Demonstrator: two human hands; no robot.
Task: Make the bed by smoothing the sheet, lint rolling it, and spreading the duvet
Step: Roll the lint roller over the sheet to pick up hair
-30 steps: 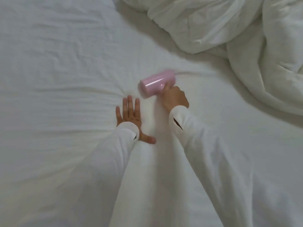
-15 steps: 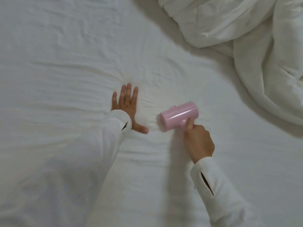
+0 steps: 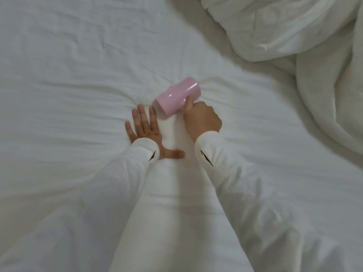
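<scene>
White wrinkled sheet [image 3: 78,79] fills the view, bunched duvet [image 3: 294,36] at two o'clock. Left hand [image 3: 144,130] presses flat, fingers spread. Right hand [image 3: 200,119] grips the pink lint roller [image 3: 177,99] at centre, on the sheet.

Dim, soft light (slight blur), faint shadows.

Lint roller [image 3: 177,98] — farther forward again

To your left and ahead, the sheet [image 3: 68,79] lies bare and wrinkled. The bunched duvet [image 3: 294,36] blocks the upper right. Your flat left hand [image 3: 145,130] sits just beside the roller [image 3: 177,98].
</scene>
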